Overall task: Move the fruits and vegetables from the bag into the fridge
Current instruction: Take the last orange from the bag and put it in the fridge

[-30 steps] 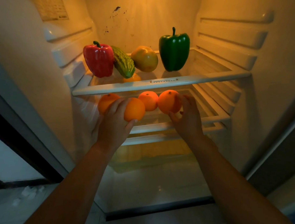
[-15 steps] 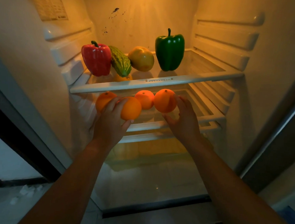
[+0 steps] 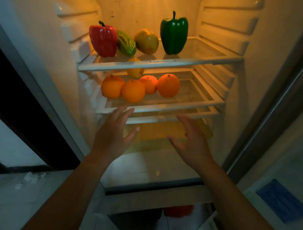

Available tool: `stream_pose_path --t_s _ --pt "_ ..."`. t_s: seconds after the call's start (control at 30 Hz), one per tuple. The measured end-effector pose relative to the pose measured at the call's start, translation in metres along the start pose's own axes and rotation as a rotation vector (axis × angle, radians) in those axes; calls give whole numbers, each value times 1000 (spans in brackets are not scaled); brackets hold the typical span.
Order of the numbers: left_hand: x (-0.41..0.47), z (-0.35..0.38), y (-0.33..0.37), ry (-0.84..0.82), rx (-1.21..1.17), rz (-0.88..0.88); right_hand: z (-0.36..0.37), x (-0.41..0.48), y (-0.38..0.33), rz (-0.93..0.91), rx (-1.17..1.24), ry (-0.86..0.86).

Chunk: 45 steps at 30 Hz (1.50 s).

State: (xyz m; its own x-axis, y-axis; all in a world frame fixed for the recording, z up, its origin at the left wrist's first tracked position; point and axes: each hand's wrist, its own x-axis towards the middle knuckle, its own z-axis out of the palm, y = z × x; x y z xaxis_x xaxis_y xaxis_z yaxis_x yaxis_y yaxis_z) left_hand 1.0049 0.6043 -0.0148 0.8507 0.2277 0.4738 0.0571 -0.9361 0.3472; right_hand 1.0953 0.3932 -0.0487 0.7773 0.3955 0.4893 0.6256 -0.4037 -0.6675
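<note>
- Hands off the fruit: half a second ago the left hand (image 3: 111, 139) gripped the front one of the round, bright-skinned oranges (image 3: 133, 91) and the right hand (image 3: 193, 144) cupped the rightmost one; now neither touches any.
- Both hands hang below and in front of the white-rimmed glass middle shelf (image 3: 165, 106), palms facing each other.
- Fingers of both are straight and loosely spread, holding nothing. Left fingertips overlap the shelf rim in view; contact cannot be told.
- Oranges sit in a close cluster on the left half of the middle shelf, inside the open, yellow-lit fridge (image 3: 261, 85).
- Judgement: this pair is delivered and the hands are leaving for the next load. The bag is not in view, so what remains cannot be told.
- Count, middle shelf: oranges, 4; small yellow fruit (image 3: 135, 71) at the back, 1, partly hidden by the rim above.
- Count, upper glass shelf (image 3: 158, 64): glossy red bell pepper (image 3: 102, 38), 1; glossy green bell pepper (image 3: 174, 33), 1; bumpy green gourd (image 3: 126, 43), 1; yellow-green mango-like fruit (image 3: 146, 41), 1.
- Total visible on the shelves: 9 pieces.
- Blurred red object (image 3: 177, 210) in the compartment below: cannot identify, not counted.
</note>
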Motion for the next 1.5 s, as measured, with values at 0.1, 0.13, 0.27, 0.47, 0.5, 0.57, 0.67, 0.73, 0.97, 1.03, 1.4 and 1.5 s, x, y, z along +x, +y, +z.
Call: stream_pose_path --t_s 0.1,0.13,0.27,0.47,0.5,0.57,0.67,0.73,0.97,1.03,1.4,1.5 --pt "-32 3 -2 -131 -7 -24 -2 -42 0 78 -33 -106" --pt "-41 3 -3 -180 6 -35 -3 -55 -1 91 -51 -134" --pt "-78 -7 -5 -262 9 -46 -5 -96 -9 156 -96 -207" --pt "-148 -46 3 -262 2 -64 -5 -152 -48 152 -154 -226" --pt "-160 -53 4 -266 3 -61 -4 -163 -57 139 -151 -231" --pt "-185 -68 8 -271 4 -55 -7 -186 -75 118 -139 -235" --pt "-219 -83 24 -276 -25 -7 -20 -224 -97 105 -162 -211" --pt "-238 -87 40 -306 -76 28 -37 -248 -107 120 -173 -170" --pt "-280 -78 111 -390 -174 150 -119 -329 -120 267 -227 54" --pt "-286 -77 128 -388 -189 176 -138 -348 -119 315 -251 107" --pt "-301 -61 269 -358 -327 335 -259 -426 -111 391 -399 274" --pt "-310 -53 325 -331 -392 355 -305 -452 -101 374 -416 316"
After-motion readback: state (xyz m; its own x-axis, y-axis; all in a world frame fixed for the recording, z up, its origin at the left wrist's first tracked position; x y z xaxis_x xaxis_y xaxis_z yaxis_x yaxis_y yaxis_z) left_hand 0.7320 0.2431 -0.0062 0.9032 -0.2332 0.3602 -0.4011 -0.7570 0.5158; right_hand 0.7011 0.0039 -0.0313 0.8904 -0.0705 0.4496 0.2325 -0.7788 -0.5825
